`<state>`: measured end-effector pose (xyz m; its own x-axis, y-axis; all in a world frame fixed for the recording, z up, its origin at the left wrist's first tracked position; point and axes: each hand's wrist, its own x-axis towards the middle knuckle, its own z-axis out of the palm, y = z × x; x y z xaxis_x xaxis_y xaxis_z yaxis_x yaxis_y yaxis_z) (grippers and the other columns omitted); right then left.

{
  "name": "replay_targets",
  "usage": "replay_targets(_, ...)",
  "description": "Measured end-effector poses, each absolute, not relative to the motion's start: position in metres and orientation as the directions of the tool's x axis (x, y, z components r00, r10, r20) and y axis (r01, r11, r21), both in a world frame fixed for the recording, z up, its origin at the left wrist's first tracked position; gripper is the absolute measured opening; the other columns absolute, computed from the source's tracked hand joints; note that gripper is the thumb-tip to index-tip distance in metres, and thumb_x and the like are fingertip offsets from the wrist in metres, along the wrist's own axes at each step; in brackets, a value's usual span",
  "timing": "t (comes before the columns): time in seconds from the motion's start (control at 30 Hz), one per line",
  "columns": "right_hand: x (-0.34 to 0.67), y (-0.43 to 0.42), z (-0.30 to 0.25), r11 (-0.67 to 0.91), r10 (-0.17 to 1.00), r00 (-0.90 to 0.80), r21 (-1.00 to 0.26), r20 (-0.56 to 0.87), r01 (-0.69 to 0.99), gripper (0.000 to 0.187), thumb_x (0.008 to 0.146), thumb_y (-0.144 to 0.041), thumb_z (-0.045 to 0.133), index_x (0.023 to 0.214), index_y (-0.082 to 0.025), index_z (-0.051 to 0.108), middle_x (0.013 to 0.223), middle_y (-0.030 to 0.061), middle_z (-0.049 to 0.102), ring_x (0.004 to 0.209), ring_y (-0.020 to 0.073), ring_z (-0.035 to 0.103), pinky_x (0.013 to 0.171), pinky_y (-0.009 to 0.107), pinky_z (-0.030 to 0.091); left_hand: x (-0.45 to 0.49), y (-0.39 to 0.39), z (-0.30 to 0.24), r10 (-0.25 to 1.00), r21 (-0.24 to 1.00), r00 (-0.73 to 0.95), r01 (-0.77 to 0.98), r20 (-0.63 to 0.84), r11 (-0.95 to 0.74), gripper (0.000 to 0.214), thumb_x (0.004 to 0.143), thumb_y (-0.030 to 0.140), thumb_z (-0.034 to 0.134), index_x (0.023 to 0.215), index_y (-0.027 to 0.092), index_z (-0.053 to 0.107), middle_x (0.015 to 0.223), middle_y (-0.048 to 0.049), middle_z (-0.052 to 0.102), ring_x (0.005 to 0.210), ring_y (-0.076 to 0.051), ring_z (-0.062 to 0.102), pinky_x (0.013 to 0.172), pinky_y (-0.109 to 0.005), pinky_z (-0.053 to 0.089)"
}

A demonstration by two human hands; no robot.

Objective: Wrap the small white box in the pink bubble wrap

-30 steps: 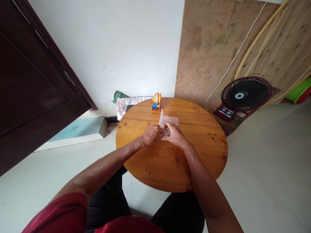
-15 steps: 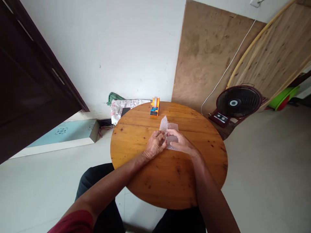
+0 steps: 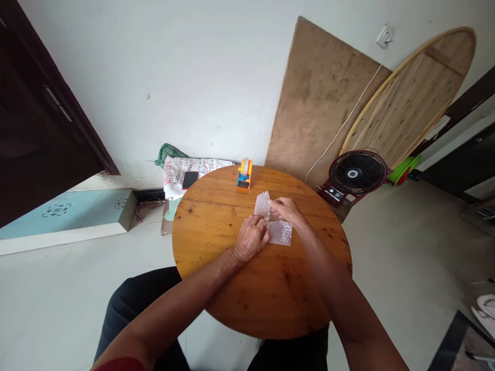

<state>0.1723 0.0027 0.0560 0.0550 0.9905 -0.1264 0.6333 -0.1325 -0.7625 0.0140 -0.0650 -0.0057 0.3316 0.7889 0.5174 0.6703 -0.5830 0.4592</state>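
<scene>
Clear bubble wrap (image 3: 281, 234) lies on the round wooden table (image 3: 240, 288), with one flap standing up at its far left. My left hand (image 3: 252, 234) rests on the near left part of the wrap, its fingers curled and pressed down on it. At the upper right of the raised flap, my right hand (image 3: 286, 208) has its fingers closed on the edge of the wrap. Whether anything lies inside the wrap is hidden. Beyond the hands, an orange and blue tape dispenser (image 3: 244, 174) stands near the table's far edge.
A printed white sack (image 3: 174, 178) with a dark phone (image 3: 190, 180) on it lies behind the table at the left. An electric fan (image 3: 352, 172) stands on the right. A brown board (image 3: 309, 93) leans against the wall.
My right hand has moved from over the wrap to the raised flap's right edge, its fingers closing. More of the wrap's near right part shows. The view has shifted to the right.
</scene>
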Motion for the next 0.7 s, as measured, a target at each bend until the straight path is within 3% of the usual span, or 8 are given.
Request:
replay_targets(0.17, 0.153, 0.027, 0.039, -0.128, 0.988, 0.04, -0.655, -0.149, 0.745, 0.018, 0.076, -0.031, 0.066, 0.066, -0.017, 0.064, 0.052, -0.0008, 0.06, 0.048, 0.0141, 0.058, 0.047, 0.024, 0.044, 0.013, -0.067, -0.004, 0.78, 0.451, 0.339, 0.666, 0.526, -0.594, 0.006, 0.087, 0.021, 0.056, 0.088, 0.018, 0.061, 0.118, -0.0118, 0.065, 0.106, -0.027, 0.058, 0.095, -0.042, 0.049)
replay_targets(0.33, 0.155, 0.04, 0.025, -0.062, 0.992, 0.002, -0.479, -0.124, 0.876, 0.022, 0.071, -0.025, 0.067, 0.051, -0.02, 0.059, 0.041, -0.0056, 0.047, 0.045, 0.0115, 0.051, 0.047, 0.021, 0.036, 0.015, -0.067, -0.002, 0.77, 0.437, 0.35, 0.666, 0.534, -0.605, 0.007, 0.087, 0.018, 0.056, 0.089, 0.018, 0.062, 0.119, -0.0132, 0.067, 0.114, -0.028, 0.059, 0.1, -0.044, 0.047)
replay_targets(0.53, 0.145, 0.039, 0.035, -0.027, 0.999, 0.01, -0.336, -0.051, 0.942, 0.022, 0.07, -0.035, 0.073, 0.055, -0.021, 0.064, 0.056, 0.0003, 0.064, 0.064, 0.0163, 0.061, 0.057, 0.024, 0.039, 0.016, -0.066, -0.003, 0.772, 0.395, 0.364, 0.699, 0.522, -0.596, 0.009, 0.089, 0.02, 0.054, 0.091, 0.018, 0.063, 0.119, -0.0149, 0.068, 0.115, -0.029, 0.06, 0.099, -0.044, 0.047)
replay_targets(0.7, 0.174, 0.007, 0.076, -0.035, 0.995, 0.065, -0.352, 0.074, 0.935, 0.034, 0.087, -0.046, 0.054, 0.073, -0.018, 0.07, 0.075, 0.0043, 0.071, 0.074, 0.0175, 0.063, 0.063, 0.026, 0.04, 0.013, -0.067, -0.001, 0.786, 0.41, 0.387, 0.694, 0.482, -0.592, 0.013, 0.09, 0.02, 0.051, 0.095, 0.016, 0.063, 0.122, -0.0168, 0.067, 0.119, -0.029, 0.059, 0.104, -0.043, 0.044)
